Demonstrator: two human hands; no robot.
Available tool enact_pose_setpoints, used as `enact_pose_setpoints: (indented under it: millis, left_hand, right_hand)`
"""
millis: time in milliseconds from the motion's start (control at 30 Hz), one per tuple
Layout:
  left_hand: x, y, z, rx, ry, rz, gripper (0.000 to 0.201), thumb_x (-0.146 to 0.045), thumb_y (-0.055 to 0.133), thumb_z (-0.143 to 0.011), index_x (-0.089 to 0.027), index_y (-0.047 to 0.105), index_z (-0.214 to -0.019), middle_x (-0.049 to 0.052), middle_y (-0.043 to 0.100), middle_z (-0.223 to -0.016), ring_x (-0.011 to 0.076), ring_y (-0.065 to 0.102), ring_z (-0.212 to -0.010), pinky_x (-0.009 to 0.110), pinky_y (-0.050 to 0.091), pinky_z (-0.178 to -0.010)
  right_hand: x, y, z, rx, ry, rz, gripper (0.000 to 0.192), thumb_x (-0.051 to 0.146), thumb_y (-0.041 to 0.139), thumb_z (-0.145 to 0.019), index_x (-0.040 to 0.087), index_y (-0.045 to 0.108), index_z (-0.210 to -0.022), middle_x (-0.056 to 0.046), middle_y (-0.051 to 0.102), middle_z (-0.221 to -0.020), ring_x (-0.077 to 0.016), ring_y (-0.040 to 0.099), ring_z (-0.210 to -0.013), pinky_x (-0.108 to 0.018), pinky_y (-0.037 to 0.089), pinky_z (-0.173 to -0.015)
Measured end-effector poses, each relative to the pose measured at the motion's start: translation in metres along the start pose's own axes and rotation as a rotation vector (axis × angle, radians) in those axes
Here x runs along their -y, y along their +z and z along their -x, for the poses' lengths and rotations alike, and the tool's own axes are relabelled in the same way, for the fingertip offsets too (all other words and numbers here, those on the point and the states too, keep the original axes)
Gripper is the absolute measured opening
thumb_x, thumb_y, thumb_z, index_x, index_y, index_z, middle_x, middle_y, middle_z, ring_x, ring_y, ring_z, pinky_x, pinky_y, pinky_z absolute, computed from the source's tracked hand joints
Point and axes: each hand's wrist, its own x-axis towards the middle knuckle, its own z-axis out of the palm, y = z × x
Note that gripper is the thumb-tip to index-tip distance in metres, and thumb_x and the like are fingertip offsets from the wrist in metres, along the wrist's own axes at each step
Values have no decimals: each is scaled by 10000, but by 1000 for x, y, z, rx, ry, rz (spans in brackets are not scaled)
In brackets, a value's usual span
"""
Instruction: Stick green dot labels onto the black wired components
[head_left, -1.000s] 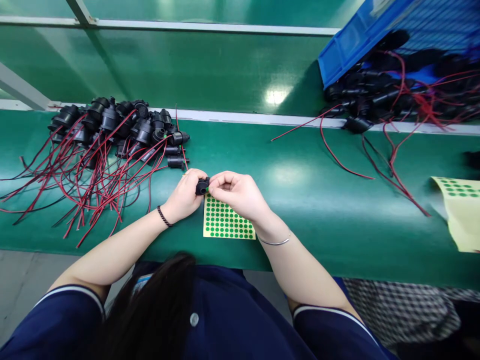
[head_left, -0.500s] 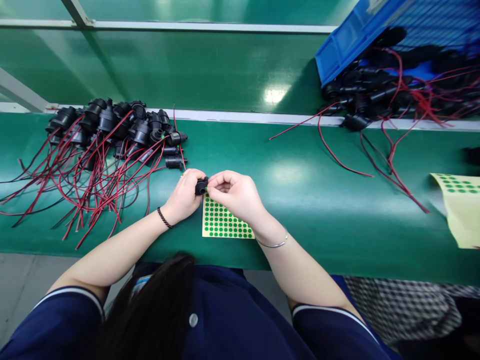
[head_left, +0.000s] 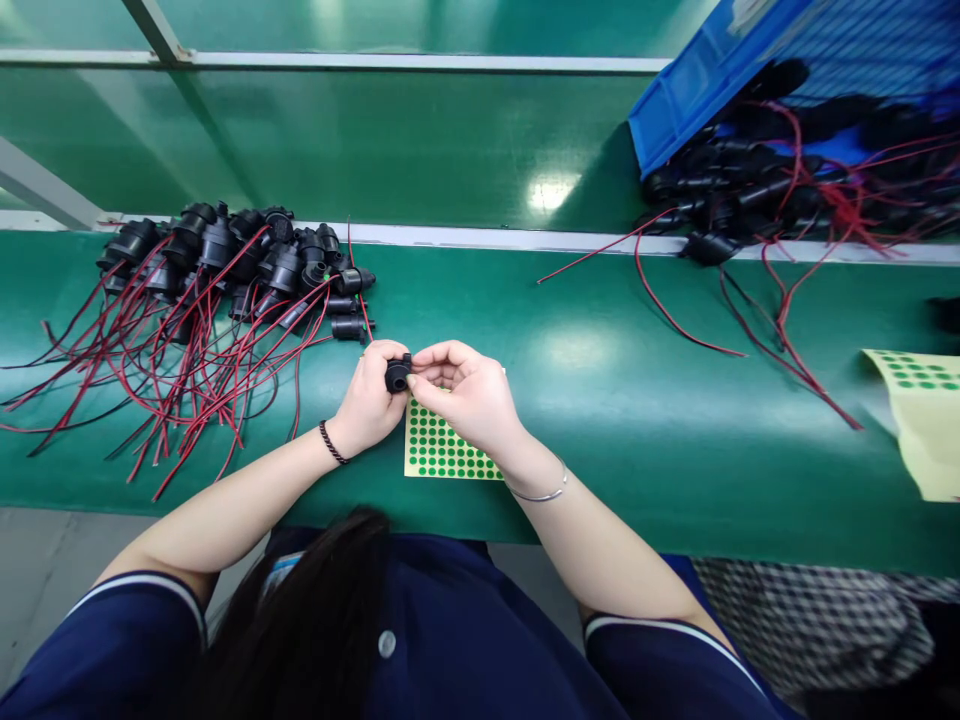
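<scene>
My left hand point(head_left: 369, 400) grips a small black plastic part point(head_left: 397, 373) just above the green table. My right hand point(head_left: 463, 393) meets it from the right, fingertips pinched against the part's end; whether a sticker is between them is too small to tell. Under both hands lies a yellow sheet of green dot stickers point(head_left: 441, 450). A pile of the same black parts with red and black wires point(head_left: 225, 270) lies to the left, nearest my left hand.
A tilted blue bin point(head_left: 720, 80) at the back right spills more black wired parts point(head_left: 757, 190) onto the table. A second yellow sticker sheet point(head_left: 926, 415) lies at the right edge. A white rail point(head_left: 480, 236) runs across behind the near surface.
Both hands stay together over the sticker sheet. The right fingertips have shifted slightly left and down along the black part; the part has barely moved.
</scene>
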Motion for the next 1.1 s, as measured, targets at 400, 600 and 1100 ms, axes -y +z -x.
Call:
enact_pose_setpoints:
  millis: [400, 600, 1100]
  left_hand:
    - [-2, -3, -10, -69, 85, 49, 350, -100, 497, -885, -225, 373, -1186, 89, 567, -1135, 197, 610, -1117, 430, 547, -945]
    - [1, -1, -11, -176, 135, -23, 305, -164, 557, -898, -250, 382, -1133, 71, 579, -1103, 195, 613, -1075, 437, 561, -908]
    - [-1, 3, -12, -206, 168, -89, 226, -196, 481, -948, -263, 374, -1135, 58, 567, -1086, 188, 602, -1071, 429, 558, -894]
  right_hand:
    - [-4, 0, 8, -177, -416, 293, 80, 223, 665, -831, 215, 693, -905, -54, 760, -924, -160, 719, -789, -330, 625, -778]
    - [-5, 5, 12, -241, -630, 507, 141, 163, 618, -862, 259, 721, -866, -43, 781, -913, -206, 741, -876, -386, 622, -845]
    - [-8, 5, 11, -222, -603, 538, 147, 163, 631, -842, 265, 736, -854, -50, 777, -940, -212, 739, -889, -403, 625, -866]
